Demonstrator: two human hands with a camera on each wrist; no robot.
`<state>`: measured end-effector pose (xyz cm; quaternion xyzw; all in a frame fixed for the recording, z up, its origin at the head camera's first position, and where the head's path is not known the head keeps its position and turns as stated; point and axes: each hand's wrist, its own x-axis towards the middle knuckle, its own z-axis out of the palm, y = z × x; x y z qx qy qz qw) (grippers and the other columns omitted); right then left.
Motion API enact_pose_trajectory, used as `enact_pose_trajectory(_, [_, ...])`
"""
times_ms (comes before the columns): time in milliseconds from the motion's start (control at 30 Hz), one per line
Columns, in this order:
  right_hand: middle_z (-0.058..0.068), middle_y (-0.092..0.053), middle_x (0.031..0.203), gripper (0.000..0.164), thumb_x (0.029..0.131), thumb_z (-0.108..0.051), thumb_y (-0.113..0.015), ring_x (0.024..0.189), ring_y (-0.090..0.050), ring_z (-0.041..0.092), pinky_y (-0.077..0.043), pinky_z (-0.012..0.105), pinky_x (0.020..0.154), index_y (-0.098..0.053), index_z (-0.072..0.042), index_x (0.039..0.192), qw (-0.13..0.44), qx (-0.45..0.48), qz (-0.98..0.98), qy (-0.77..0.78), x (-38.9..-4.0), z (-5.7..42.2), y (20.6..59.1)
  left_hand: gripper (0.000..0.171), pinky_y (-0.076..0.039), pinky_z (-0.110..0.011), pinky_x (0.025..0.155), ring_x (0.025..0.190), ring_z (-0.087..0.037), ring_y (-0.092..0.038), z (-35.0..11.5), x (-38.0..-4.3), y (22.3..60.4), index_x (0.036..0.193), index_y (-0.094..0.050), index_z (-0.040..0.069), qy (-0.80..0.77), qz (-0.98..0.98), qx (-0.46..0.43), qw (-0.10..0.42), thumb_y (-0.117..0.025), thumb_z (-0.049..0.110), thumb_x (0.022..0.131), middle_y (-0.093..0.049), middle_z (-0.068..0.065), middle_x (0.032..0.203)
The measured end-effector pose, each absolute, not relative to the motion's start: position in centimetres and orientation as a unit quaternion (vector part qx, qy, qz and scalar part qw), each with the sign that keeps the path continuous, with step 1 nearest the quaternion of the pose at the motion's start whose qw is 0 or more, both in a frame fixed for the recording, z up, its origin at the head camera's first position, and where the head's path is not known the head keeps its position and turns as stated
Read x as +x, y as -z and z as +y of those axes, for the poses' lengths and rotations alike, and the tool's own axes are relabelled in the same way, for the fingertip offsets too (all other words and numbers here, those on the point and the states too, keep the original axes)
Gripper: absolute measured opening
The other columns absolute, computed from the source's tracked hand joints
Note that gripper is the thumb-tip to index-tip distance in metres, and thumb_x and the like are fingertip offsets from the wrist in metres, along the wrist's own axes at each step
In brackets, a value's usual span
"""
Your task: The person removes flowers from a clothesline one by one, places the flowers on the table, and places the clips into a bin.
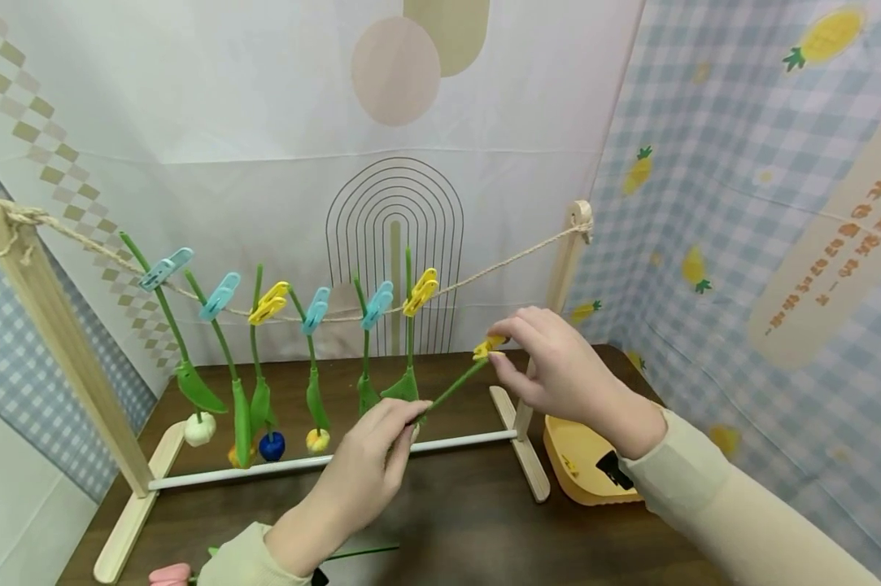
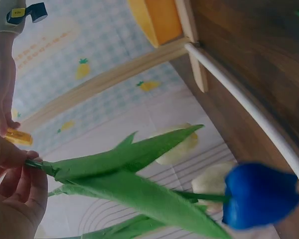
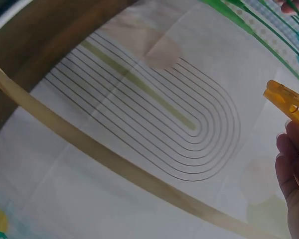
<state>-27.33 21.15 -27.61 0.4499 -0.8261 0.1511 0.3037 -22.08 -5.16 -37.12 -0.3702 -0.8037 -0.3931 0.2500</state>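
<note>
My left hand (image 1: 370, 457) pinches the green stem (image 1: 456, 386) of a blue artificial tulip (image 2: 259, 196), close above its long leaves in the left wrist view. The flower head hangs away from the hand, and the stem slants up to the right. Between thumb and fingers, my right hand (image 1: 560, 366) holds a yellow clothespin (image 1: 486, 348), which overlaps the stem's upper end in the head view. Both hands are in front of a sagging twine line (image 1: 509, 264), below its right-hand part. Several artificial flowers hang from it head down, held by blue clothespins (image 1: 221, 295) and yellow clothespins (image 1: 270, 303).
The twine runs between two wooden posts (image 1: 67, 350), joined low down by a white bar (image 1: 462, 443). A yellow basket (image 1: 582, 460) with a clothespin inside stands by the right foot. On the dark table (image 1: 477, 545) a pink flower (image 1: 170, 575) lies at front left.
</note>
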Motion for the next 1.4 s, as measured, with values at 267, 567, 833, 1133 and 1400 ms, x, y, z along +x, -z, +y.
enact_pose_trajectory(267, [0.0,-0.062,0.095,0.022,0.089,-0.017,-0.062,0.082,-0.054,0.015,-0.046,0.034,0.074,-0.066,-0.009,0.109,0.29,0.432,-0.84,-0.151,-27.1,22.3,30.3,0.044,-0.052,-0.034,0.088,0.102,-0.016,-0.061,-7.0,-21.2,38.4,0.121,-0.065,0.01,0.308,-0.829,-0.404,0.235,-0.067,-0.01,0.082,-0.062,0.001,0.106])
enact_pose_trajectory(567, [-0.002,-0.063,0.097,0.023,0.087,-0.016,-0.067,0.079,-0.052,0.012,-0.046,0.035,0.075,-0.066,-0.01,0.11,0.26,0.4,-0.864,-0.16,-26.5,23.9,33.4,0.038,-0.052,-0.026,0.071,0.088,-0.011,-0.058,-8.6,-20.6,39.3,0.117,-0.069,0.011,0.252,-0.863,-0.391,0.195,-0.069,-0.007,0.083,-0.059,0.004,0.099])
enact_pose_trajectory(833, [-0.004,-0.064,0.099,0.025,0.086,-0.014,-0.069,0.082,-0.055,0.011,-0.047,0.033,0.075,-0.066,-0.011,0.11,0.241,0.37,-0.881,-0.17,-25.9,25.5,35.7,0.044,-0.047,-0.024,0.066,0.081,-0.008,-0.053,-10.3,-20.1,40.6,0.118,-0.068,0.011,0.211,-0.903,-0.369,0.063,-0.063,-0.015,0.082,-0.056,0.006,0.094])
enact_pose_trajectory(1133, [-0.005,-0.065,0.098,0.023,0.085,-0.012,-0.071,0.092,-0.06,0.014,-0.05,0.039,0.08,-0.066,-0.01,0.107,0.227,0.321,-0.904,-0.169,-25.5,28.2,38.4,0.04,-0.043,-0.024,0.062,0.076,-0.004,-0.046,-12.1,-19.9,42.6,0.117,-0.068,0.009,0.193,-0.918,-0.346,-0.029,-0.064,-0.013,0.084,-0.052,0.006,0.093])
enact_pose_trajectory(1400, [-0.003,-0.065,0.1,0.023,0.086,-0.013,-0.073,0.095,-0.062,0.021,-0.051,0.045,0.082,-0.066,-0.01,0.107,0.194,0.236,-0.937,-0.167,-24.8,31.2,40.5,0.032,-0.042,-0.025,0.059,0.074,-0.004,-0.046,-13.6,-20.1,44.8,0.111,-0.071,0.008,0.202,-0.917,-0.336,-0.074,-0.064,-0.01,0.085,-0.051,0.005,0.088])
